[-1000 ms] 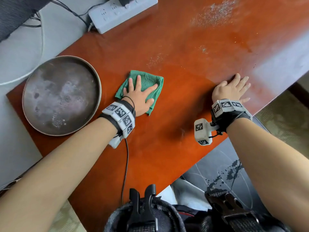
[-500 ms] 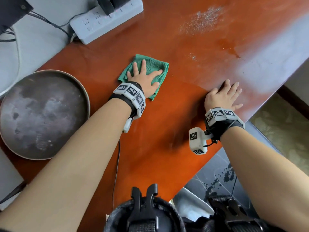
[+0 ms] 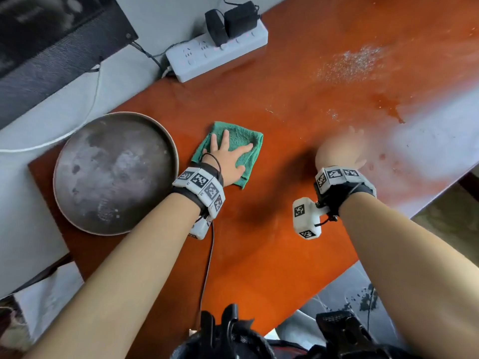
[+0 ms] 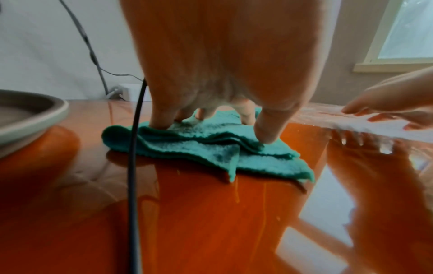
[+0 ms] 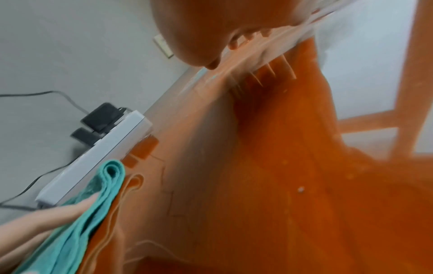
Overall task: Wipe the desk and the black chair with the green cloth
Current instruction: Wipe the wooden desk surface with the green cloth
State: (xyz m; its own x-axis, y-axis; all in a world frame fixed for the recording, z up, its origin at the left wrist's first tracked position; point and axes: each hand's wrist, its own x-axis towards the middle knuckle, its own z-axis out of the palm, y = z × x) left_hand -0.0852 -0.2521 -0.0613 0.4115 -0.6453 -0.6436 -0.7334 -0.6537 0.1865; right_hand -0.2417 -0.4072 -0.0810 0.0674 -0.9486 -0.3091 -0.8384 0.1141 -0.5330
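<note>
The folded green cloth [image 3: 242, 141] lies on the glossy orange-brown desk [image 3: 259, 255], just right of a round metal tray. My left hand [image 3: 228, 154] presses down on it with fingers spread straight; the left wrist view shows the fingertips [image 4: 267, 133] pushing into the cloth [image 4: 199, 148]. My right hand [image 3: 342, 151] lies flat on the bare desk further right, blurred and holding nothing. The right wrist view shows that hand [image 5: 211, 27] on the wood and the cloth [image 5: 93, 204] at lower left. A dark grey surface [image 3: 344, 291] shows below the desk's near edge.
The round metal tray [image 3: 129, 114] sits at the desk's left end. A white power strip [image 3: 220, 50] with black plugs lies at the far edge. White powder [image 3: 350, 63] and a wet stain [image 3: 388, 104] mark the desk beyond my right hand.
My left hand slid the cloth away toward the power strip, then back close to the tray. My right hand stays flat on the desk but is now blurred.
</note>
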